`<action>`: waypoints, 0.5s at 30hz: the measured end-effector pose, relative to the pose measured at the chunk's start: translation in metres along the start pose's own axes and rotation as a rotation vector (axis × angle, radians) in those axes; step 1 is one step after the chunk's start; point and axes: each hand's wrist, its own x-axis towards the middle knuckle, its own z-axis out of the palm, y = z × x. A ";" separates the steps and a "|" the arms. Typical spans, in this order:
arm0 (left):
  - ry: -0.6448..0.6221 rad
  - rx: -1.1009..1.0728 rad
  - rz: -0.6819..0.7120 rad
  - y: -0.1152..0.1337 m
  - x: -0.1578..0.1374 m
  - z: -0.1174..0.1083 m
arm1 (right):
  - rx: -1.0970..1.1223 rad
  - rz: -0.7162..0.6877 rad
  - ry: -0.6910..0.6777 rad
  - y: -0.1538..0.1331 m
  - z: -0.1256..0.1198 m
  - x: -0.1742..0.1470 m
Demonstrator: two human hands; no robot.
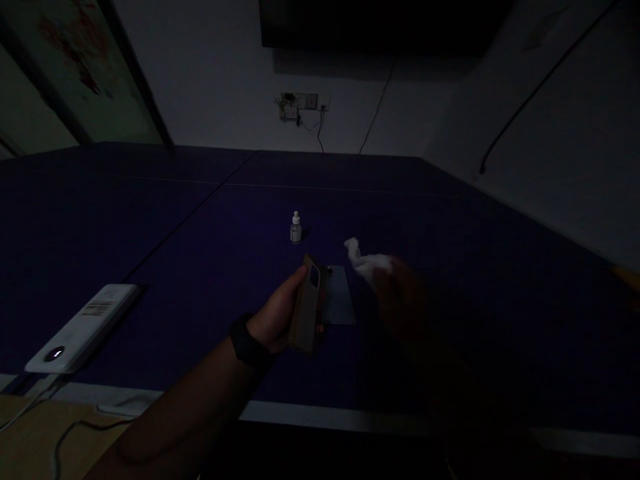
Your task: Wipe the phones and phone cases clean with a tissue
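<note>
My left hand [280, 310], with a dark band on the wrist, is closed around a brownish phone case [306, 310] held on its edge. Dark blue shows through the case's camera opening. Just right of it a pale phone [339, 297] lies on the table, its camera near the top left corner; the case and fingers hide its left part. My right hand [400, 293], dim and blurred, is closed on a crumpled white tissue [367, 263] held above the table, to the right of the phone. Beyond both hands a small dropper bottle [296, 230] stands upright.
The dark blue table [210, 267] spreads up to the wall. At the left a white power bank [83, 328] lies near the front edge, with cables [65, 440] below it on a wooden surface. Sockets [303, 103] and a dark screen [380, 23] are on the wall. The room is dim.
</note>
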 end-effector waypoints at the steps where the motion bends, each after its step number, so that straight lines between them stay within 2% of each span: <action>1: 0.004 0.030 0.004 0.000 0.001 0.000 | -0.038 -0.143 -0.056 -0.004 0.004 -0.001; 3: -0.012 0.085 0.022 0.000 0.003 0.001 | -0.073 -0.426 -0.234 -0.011 0.013 -0.002; 5: -0.017 0.141 0.030 0.001 0.005 0.001 | -0.090 -0.542 -0.358 -0.015 0.022 -0.003; 9: 0.037 0.278 0.063 0.001 0.003 0.001 | -0.173 -0.514 -0.382 -0.007 0.029 0.001; 15: -0.005 0.337 0.167 0.000 0.000 0.004 | -0.228 -0.496 -0.454 -0.001 0.027 0.004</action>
